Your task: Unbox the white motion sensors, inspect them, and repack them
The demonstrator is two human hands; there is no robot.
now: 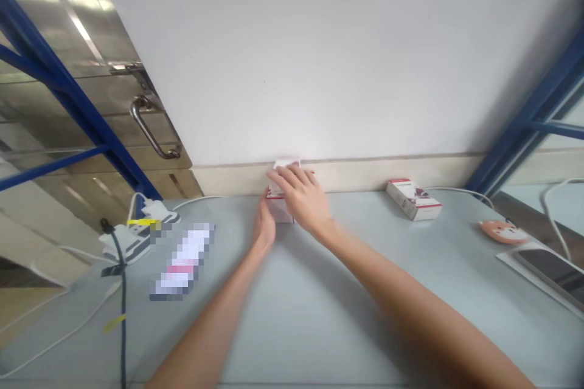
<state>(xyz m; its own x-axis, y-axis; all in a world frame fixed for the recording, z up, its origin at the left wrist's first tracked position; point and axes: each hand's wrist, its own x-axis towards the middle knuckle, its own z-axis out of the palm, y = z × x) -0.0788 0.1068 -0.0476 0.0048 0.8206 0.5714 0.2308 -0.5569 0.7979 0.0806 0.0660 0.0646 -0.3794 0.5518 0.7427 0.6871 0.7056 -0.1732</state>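
Observation:
Small white-and-red cardboard boxes (281,211) stand in a stack against the wall at the far edge of the grey table. My left hand (265,223) is held along the stack's left side, its fingertips reaching up near the red edge. Over the top and front, my right hand (303,194) grips the uppermost white box (286,164), fingers lying across it. That hand hides much of the stack, so how many boxes it has is unclear.
Another white-and-red box (414,199) lies at the back right. Beyond it are an orange animal-shaped object (503,231) and a dark phone-like device (554,270). On the left are a pixelated phone-shaped object (183,261), a power strip (137,243) and a black cable (123,310).

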